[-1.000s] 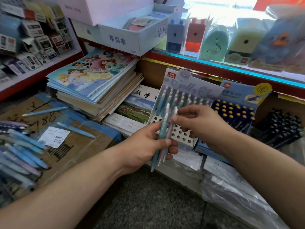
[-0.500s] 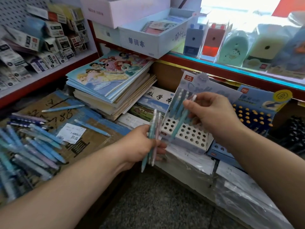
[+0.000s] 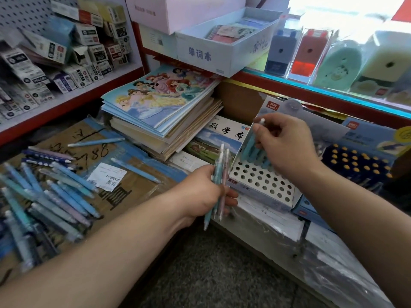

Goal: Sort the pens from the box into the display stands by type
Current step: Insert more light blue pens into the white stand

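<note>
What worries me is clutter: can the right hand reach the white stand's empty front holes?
Probably yes. The right hand holds a blue pen over the white stand; its empty front holes lie bare, and the left hand, gripping pens, sits beside the stand, not over it.
</note>
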`<state>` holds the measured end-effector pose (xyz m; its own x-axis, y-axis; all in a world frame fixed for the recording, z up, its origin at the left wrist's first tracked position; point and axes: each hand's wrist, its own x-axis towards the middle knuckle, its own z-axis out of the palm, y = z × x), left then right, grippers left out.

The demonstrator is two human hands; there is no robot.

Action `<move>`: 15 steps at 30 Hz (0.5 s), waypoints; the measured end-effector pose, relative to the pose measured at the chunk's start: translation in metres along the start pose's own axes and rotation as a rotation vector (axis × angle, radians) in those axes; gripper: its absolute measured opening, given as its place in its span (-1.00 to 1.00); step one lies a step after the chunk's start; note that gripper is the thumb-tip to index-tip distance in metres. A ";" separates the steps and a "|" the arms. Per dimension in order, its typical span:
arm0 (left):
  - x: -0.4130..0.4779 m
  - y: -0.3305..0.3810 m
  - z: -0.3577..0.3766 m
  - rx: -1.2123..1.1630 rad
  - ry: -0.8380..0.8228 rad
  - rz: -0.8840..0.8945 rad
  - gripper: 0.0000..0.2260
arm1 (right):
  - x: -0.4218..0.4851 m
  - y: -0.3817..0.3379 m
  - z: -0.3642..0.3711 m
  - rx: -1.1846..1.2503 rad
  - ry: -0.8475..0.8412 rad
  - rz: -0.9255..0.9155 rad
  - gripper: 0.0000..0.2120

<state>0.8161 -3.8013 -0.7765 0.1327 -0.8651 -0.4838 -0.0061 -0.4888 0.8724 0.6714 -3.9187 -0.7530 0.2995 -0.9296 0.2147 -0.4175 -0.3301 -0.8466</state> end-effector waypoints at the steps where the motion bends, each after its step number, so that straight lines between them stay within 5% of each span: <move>1: 0.000 0.000 0.001 -0.001 -0.002 0.002 -0.72 | 0.001 0.002 0.001 0.002 0.000 0.005 -0.83; 15: 0.002 -0.004 0.001 -0.029 -0.018 0.004 -0.79 | 0.007 0.007 0.001 -0.162 0.020 -0.047 -0.74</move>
<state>0.8152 -3.8017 -0.7811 0.1147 -0.8691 -0.4812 0.0220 -0.4820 0.8759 0.6713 -3.9278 -0.7582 0.3057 -0.9151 0.2630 -0.5369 -0.3938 -0.7461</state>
